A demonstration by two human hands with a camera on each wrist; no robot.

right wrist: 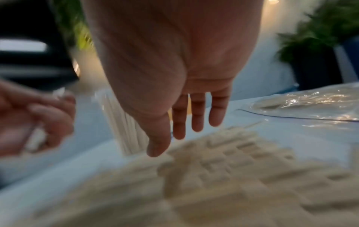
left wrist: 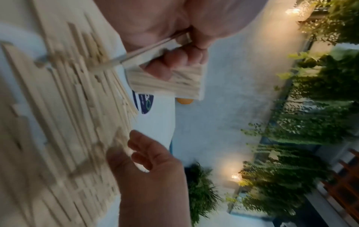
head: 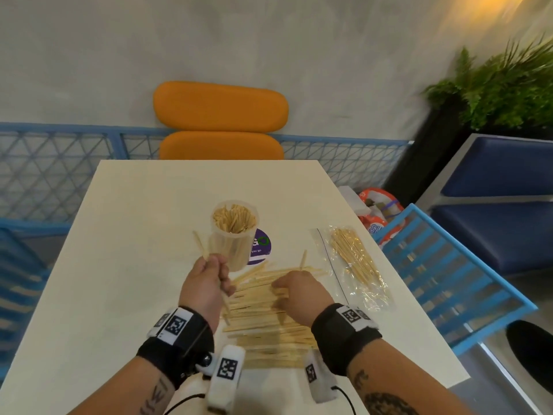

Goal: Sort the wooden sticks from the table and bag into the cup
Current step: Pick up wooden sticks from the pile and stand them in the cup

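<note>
A clear plastic cup [head: 235, 235] packed with wooden sticks stands upright mid-table. Just in front of it my left hand [head: 217, 266] grips a few flat wooden sticks [head: 198, 243], fingers curled round them; the left wrist view shows the same held sticks [left wrist: 155, 50] slanting toward the pile. A broad pile of loose sticks [head: 266, 322] lies near the front edge. My right hand [head: 279, 290] hovers over the pile's far part, fingers [right wrist: 197, 116] straight and pointing down, holding nothing. A clear bag [head: 356, 265] of thinner sticks lies flat to the right.
A round purple sticker [head: 261, 247] lies on the white table [head: 134, 220] behind the cup. An orange chair [head: 221, 121] stands beyond the far edge, a blue slatted chair [head: 443, 277] at the right side, plants [head: 505, 85] at the back right.
</note>
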